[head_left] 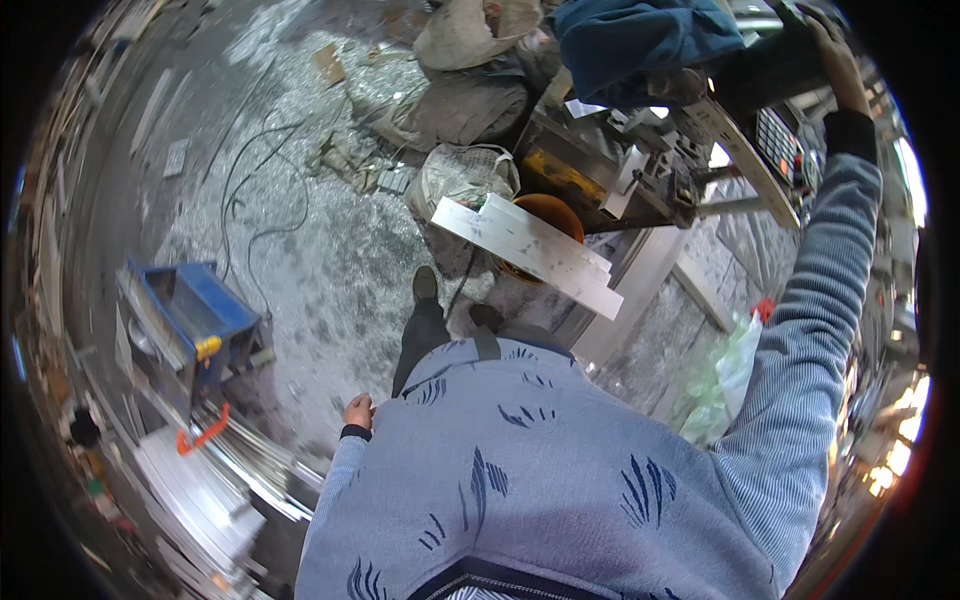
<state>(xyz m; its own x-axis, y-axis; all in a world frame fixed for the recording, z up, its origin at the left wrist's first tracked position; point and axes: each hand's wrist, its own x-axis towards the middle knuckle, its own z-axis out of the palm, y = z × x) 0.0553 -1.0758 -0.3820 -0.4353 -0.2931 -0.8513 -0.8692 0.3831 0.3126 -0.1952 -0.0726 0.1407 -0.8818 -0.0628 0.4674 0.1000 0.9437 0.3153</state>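
Fingers (814, 20) of right hand (828, 52) extend along dark, bulky object

At upper right, the dark, bulky object (765, 75) sits beside a rumpled teal-blue cloth (645, 45), the right hand at its outer edge; whether the fingers grip it cannot be told. Just below is a black keypad with pale and orange keys (778, 143). Toward the middle, flat silver-white strips (530, 255) overlap a round orange bucket (552, 212) near a whitish woven sack (462, 178). Beside the hip, the left hand (358, 411) hangs with fingers loosely curled, any grasp unclear. Farther left stands a blue, open-topped, box-like stand (232, 318)
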